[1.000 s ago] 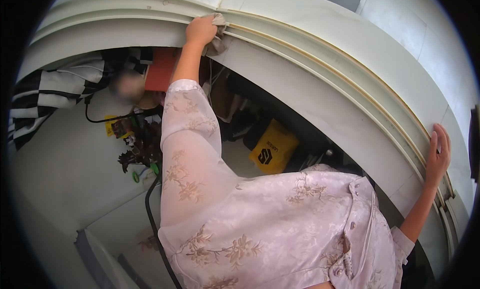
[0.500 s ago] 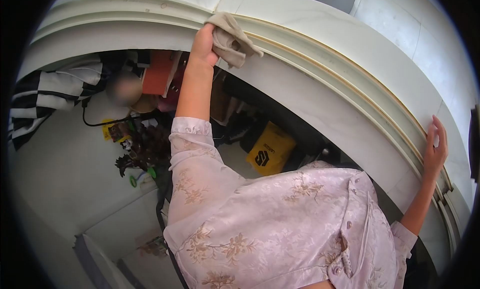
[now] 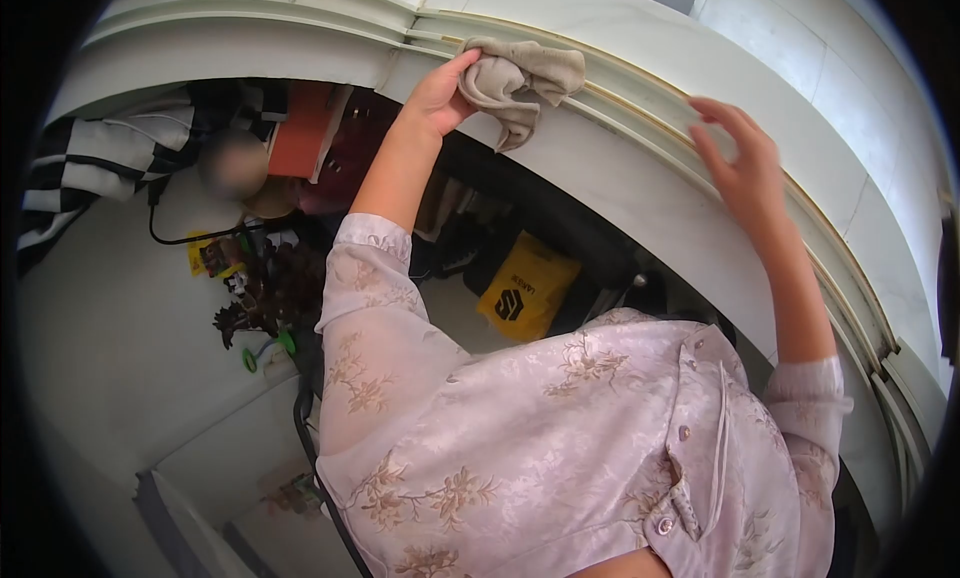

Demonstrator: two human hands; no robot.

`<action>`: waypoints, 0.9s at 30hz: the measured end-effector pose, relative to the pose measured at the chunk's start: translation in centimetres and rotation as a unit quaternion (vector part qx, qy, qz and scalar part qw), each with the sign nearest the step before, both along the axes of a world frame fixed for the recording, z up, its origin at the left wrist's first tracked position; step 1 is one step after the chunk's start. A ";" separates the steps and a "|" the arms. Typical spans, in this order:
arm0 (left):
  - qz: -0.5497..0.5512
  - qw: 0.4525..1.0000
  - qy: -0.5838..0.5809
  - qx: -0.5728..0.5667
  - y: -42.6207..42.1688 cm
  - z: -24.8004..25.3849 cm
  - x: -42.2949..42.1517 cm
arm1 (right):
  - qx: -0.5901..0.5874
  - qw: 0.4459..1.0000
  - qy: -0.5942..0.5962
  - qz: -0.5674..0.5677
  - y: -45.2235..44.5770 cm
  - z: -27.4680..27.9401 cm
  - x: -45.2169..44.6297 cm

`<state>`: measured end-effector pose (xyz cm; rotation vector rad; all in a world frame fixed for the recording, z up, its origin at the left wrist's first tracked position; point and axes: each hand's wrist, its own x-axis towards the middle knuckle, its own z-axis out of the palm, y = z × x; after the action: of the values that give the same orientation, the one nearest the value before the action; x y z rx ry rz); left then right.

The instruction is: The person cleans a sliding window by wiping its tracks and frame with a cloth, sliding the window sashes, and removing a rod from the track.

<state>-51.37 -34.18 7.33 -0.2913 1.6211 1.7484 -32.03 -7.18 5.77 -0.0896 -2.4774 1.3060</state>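
A crumpled beige cloth [image 3: 505,83] is gripped in my left hand [image 3: 445,96]. It lies over the pale window track [image 3: 620,100] and hangs down past the near edge of the sill. My right hand [image 3: 745,163] is further right along the same track, slightly blurred. Nothing is in it, and its thumb and fingers are spread apart, pointing toward the cloth.
Below the sill are a black-and-white checked fabric [image 3: 120,158], an orange box [image 3: 305,133], a yellow bag [image 3: 530,288] and a dark brown figurine [image 3: 265,298]. A pale marble-like ledge [image 3: 790,108] runs beyond the track.
My left hand has moved right along the track with the cloth, which is now more spread out. My right hand has left the right end of the track and come toward the cloth.
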 end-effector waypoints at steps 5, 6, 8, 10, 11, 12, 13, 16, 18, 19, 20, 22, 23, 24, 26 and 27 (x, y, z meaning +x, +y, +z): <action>0.018 0.998 -0.013 0.064 0.5 2.1 1.6 | -0.008 0.997 -0.049 0.065 -5.5 0.2 -6.4; -0.015 0.992 -0.010 0.121 0.2 2.4 1.8 | -0.030 0.994 -0.033 0.105 -6.4 0.4 -7.3; -0.011 0.986 0.028 0.165 0.0 2.8 2.6 | -0.053 0.988 -0.015 0.147 -7.4 0.2 -8.0; 0.043 0.979 0.079 0.182 -0.1 3.6 3.3 | 0.007 0.989 0.016 0.146 -7.9 -0.2 -8.7; 0.095 0.967 0.127 0.199 -0.2 4.0 3.4 | 0.007 0.989 0.020 0.146 -7.7 -0.5 -8.6; 0.148 0.954 0.197 0.170 -0.6 4.2 3.3 | 0.085 0.988 0.038 0.124 -7.0 -0.9 -7.8; 0.148 0.953 0.202 0.171 -1.0 4.5 3.0 | 0.162 0.980 0.054 0.100 -6.2 -1.3 -7.0; 0.101 0.891 0.410 -0.169 -3.2 4.8 0.8 | 0.204 0.978 -0.010 0.046 -3.3 -0.9 -3.9; -0.023 0.770 0.480 -0.418 -3.3 3.6 -2.2 | 0.214 0.976 -0.026 0.026 -1.5 -0.8 -2.4; -0.143 0.576 0.503 -0.628 -3.1 3.2 -3.6 | 0.226 0.973 -0.047 -0.002 -0.8 -1.0 -1.8; -0.179 0.518 0.517 -0.657 -2.3 2.6 -4.8 | 0.237 0.969 -0.069 -0.031 -0.4 -1.2 -1.4; -0.249 0.445 0.515 -0.689 -2.9 0.3 -8.4 | 0.255 0.964 -0.063 -0.032 -0.3 -1.6 -0.9; -0.315 0.368 0.506 -0.713 -2.9 -0.7 -10.0 | 0.273 0.960 -0.058 -0.032 -0.2 -1.7 -0.7; -0.380 0.382 0.420 -0.730 -2.0 -0.5 -11.0 | 0.273 0.960 -0.058 -0.034 -0.2 -1.7 -0.6; -0.411 0.384 0.414 -0.716 -2.0 0.2 -12.1 | 0.239 0.967 -0.078 -0.031 -0.2 -1.4 -0.7; -0.441 0.385 0.403 -0.704 -2.5 0.5 -12.4 | 0.236 0.968 -0.080 -0.029 -0.2 -1.5 -0.6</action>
<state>-63.77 -36.63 7.80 0.7443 2.6974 -0.8711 -32.63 -7.35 4.32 -0.1544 -2.8269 0.6802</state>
